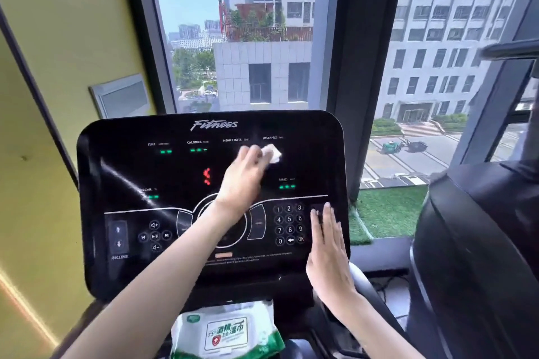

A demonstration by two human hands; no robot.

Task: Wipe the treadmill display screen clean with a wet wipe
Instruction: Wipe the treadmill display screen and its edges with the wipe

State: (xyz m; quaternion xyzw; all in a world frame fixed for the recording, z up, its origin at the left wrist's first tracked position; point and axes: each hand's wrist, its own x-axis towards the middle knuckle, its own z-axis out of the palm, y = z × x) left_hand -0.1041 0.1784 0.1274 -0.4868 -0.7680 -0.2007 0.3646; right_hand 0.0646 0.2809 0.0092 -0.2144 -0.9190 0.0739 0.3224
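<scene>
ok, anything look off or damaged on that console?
No damage visible. One pale diagonal streak crosses the display at left, smear or glare, cannot tell. Left hand holds the wipe; right hand lies flat beside the keypad.

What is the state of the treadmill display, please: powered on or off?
On. Green segments glow under TIME and CALORIES on the treadmill display, and a red figure is lit mid-screen.

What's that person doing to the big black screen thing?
A person is cleaning the treadmill display screen. Their left hand holds a white wet wipe against the upper part of the screen, near the heart rate and distance labels. Their right hand lies flat on the right side of the panel, beside the number keys. A pack of wipes sits just below the console.
</scene>
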